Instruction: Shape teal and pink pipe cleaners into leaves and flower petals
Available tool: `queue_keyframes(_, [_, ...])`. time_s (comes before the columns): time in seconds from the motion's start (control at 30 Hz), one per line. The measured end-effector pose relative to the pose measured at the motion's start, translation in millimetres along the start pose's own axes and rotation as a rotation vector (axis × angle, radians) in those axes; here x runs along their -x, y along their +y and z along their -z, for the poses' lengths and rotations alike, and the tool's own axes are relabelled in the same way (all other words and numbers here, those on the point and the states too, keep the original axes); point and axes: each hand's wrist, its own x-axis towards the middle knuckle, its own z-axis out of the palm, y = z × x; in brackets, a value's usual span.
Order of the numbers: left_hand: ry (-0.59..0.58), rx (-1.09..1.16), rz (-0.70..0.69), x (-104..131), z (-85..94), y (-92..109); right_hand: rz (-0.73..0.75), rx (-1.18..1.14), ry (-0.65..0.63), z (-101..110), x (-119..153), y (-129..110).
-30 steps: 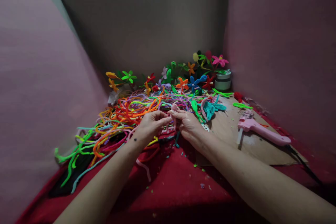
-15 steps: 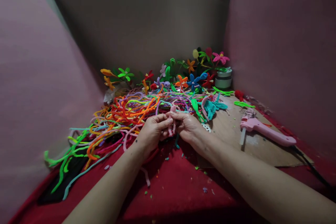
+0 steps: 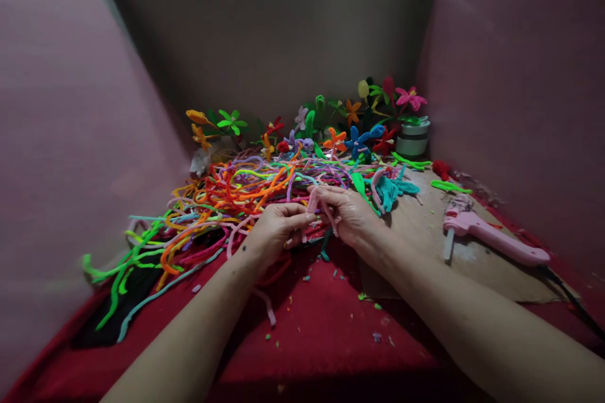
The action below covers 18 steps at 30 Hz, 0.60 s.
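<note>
Between my two hands is a pink pipe cleaner (image 3: 312, 201), bent into a narrow folded shape with a loose end hanging down. My left hand (image 3: 282, 227) pinches its lower left side between thumb and fingers. On the other side, my right hand (image 3: 347, 214) is closed on the upper part and the dangling strand. Some fingertips are hidden behind the fold. Right behind the hands lies a big tangled heap of coloured pipe cleaners (image 3: 250, 186). A teal pipe-cleaner piece (image 3: 390, 192) and a green leaf shape (image 3: 362, 187) lie just beyond my right hand.
A pink glue gun (image 3: 496, 239) rests on a cardboard sheet (image 3: 420, 252) at the right, its black cord trailing off. Pipe-cleaner flowers (image 3: 357, 140) stand along the back near a white-lidded jar (image 3: 413, 137). Small scraps dot the red cloth (image 3: 326, 334). A black flat object (image 3: 108, 308) lies left.
My hands have drawn slightly apart, and the pink pipe cleaner shows a wider fold with a strand hanging by the right hand. The whole view has shifted a little.
</note>
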Motion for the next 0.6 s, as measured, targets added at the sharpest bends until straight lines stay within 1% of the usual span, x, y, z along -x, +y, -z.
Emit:
queue_keyframes(0.1, [-0.055,-0.05,0.011,1.2,1.8,-1.2,-0.069,-0.071,0.024,1.2,-2.1,0.2])
queue_keyframes(0.17, [-0.05,-0.082,-0.005,2.2,1.8,-1.2,-0.101,-0.132,0.014,2.6,-4.1,3.2])
queue_keyframes(0.27, [-0.043,-0.094,-0.024,3.3,0.9,0.0,-0.092,-0.173,0.018,4.6,-6.9,7.2])
queue_keyframes(0.43, [-0.04,-0.07,-0.027,2.5,-0.6,0.8,-0.075,-0.112,0.044,4.2,-7.0,6.5])
queue_keyframes(0.6, [-0.028,-0.078,-0.044,1.1,-0.8,-2.2,-0.009,-0.002,0.012,4.7,-4.9,7.5])
